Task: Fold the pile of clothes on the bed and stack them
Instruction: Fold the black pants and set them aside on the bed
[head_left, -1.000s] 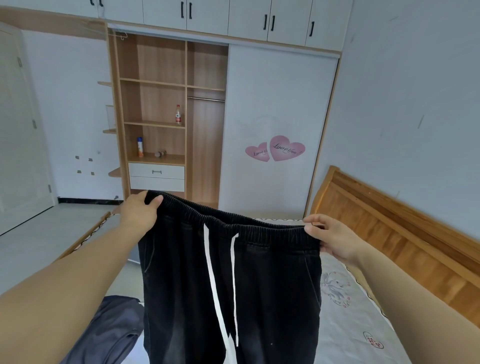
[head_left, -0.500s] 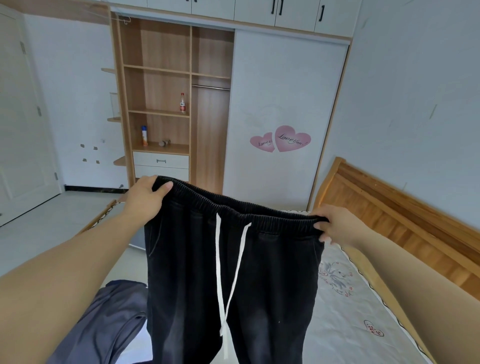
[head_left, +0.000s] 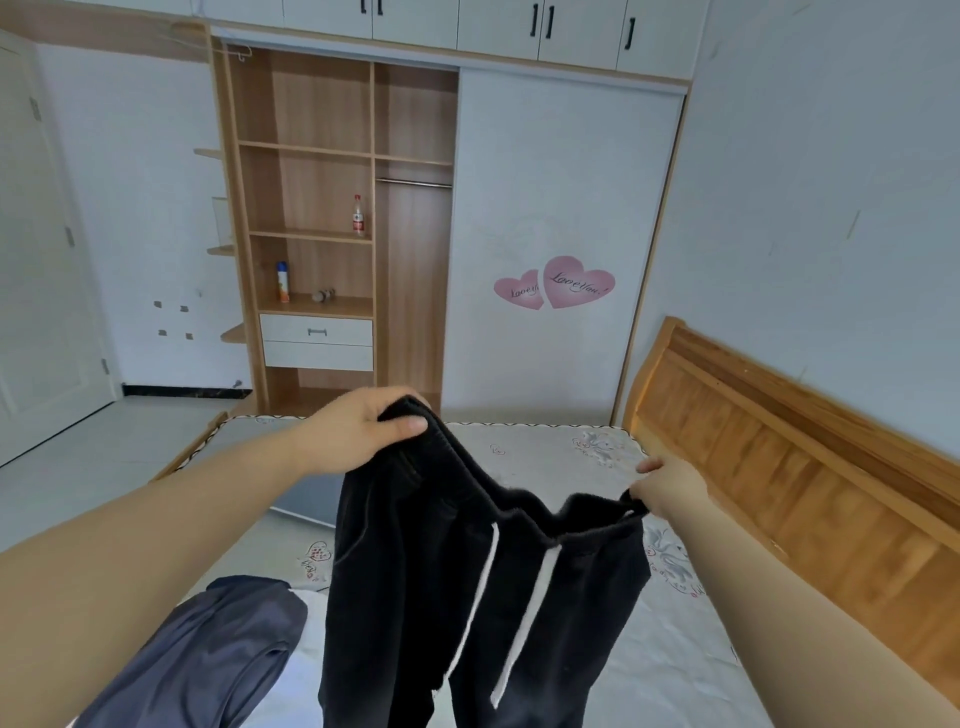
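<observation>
Black drawstring trousers of soft, washed cotton (head_left: 467, 582) hang in the air over the bed, held up by their elastic waistband with the legs dropping out of view at the bottom edge. Two white flat cords (head_left: 483, 587) dangle down the front. The waistband sags in a slack curve between the two hands, and the left end sits higher and nearer the wardrobe than the right.

The step in hand looks like the shake-out and squaring-up before the first fold: the garment is lifted clear but not yet laid flat or doubled. The next move probably calls for bringing the two waistband corners together so one leg lies over the other, or lowering the trousers onto the mattress to smooth them first; either way the slack in the middle needs taking out so the seams line up.

The left hand (head_left: 358, 436) has its fingers curled over the gathered waistband corner, thumb pressed on the front of the cloth. The right hand (head_left: 670, 491) pinches the opposite corner, and at least one finger sticks out loose above the grip.

A crumpled slate-blue garment (head_left: 208, 654) lies on the bed below the left forearm, waiting its turn. The bed's pale quilted mattress with printed hearts and flowers (head_left: 545, 457) is bordered on the right by an orange wooden headboard (head_left: 779, 467). Beyond stands a wood-and-white wardrobe (head_left: 410, 234) with open shelves.
</observation>
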